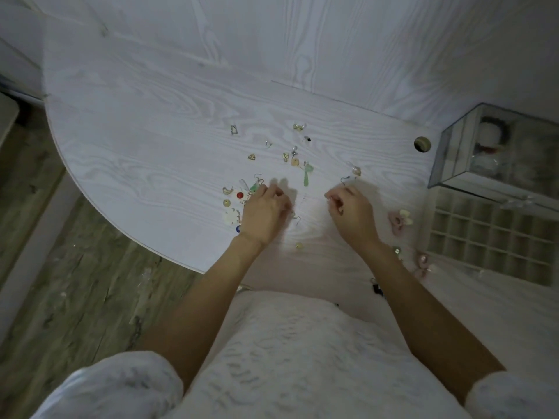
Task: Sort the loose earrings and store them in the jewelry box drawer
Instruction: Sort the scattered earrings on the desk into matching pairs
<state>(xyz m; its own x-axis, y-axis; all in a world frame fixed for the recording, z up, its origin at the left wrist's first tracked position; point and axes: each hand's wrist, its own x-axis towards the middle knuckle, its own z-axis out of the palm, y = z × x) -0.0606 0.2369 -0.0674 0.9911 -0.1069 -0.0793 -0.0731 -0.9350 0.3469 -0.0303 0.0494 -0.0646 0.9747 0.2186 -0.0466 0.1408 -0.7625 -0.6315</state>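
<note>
earrings (295, 160): loose on the white wood-grain worktop (151, 131), scattered from its middle toward the near edge; a denser cluster lies near the curved left edge, a few pink and cream ones near the right edge.
left hand (263, 211): palm down at the right side of the left cluster, fingers curled with their tips on the small pieces there; i cannot tell whether this grip has pinched one.
right hand (352, 214): just beside the left, fingers curled inward, tips at something small i cannot make out; a hook earring (344, 179) lies just beyond the knuckles.
green drop earring (307, 175): flat on the worktop, beyond the gap between the two hands.
jewelry box (496, 149): clear-walled, at the far right edge.
drawer (490, 237): pulled out toward the near edge, its grid of small compartments showing.
</note>
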